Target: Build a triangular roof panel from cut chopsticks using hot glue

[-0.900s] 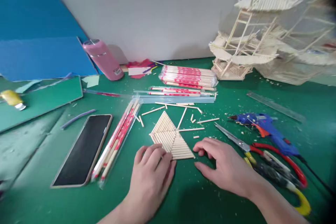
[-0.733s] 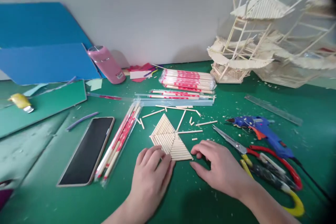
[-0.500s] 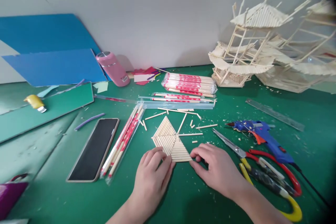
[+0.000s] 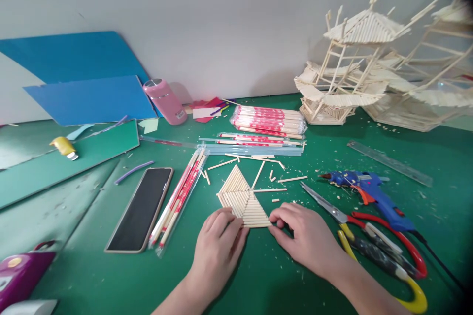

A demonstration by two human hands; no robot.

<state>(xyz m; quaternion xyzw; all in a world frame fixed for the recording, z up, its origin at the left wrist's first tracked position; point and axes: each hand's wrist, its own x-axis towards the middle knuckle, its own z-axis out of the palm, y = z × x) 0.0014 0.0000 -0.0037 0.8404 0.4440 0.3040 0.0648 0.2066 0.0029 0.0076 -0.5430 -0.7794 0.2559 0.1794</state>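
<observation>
A flat panel of pale wooden sticks [image 4: 236,196], laid in triangular sections, lies on the green table with two bare sticks jutting out to its right. At its near left corner, my left hand [image 4: 219,241] has bent fingers closed on the edge. My right hand [image 4: 301,234] pinches the near right corner between thumb and forefinger. The bottom stick spans between both sets of fingertips. Short cut sticks [image 4: 271,175] are scattered just beyond the panel. Parts of the panel's near left edge are hidden by my left fingers.
Right of my hand lie scissors [image 4: 325,204], yellow-handled pliers [image 4: 369,251], a blue glue gun [image 4: 369,189] and a ruler [image 4: 389,162]. Stick models [image 4: 351,69] stand behind. Leftward are wrapped chopsticks [image 4: 181,197], a phone [image 4: 140,211] and a pink flask [image 4: 166,102].
The view has shifted slightly, so the scene sits a little further right and more of the purple object at lower left shows. Both hands keep their places at the panel.
</observation>
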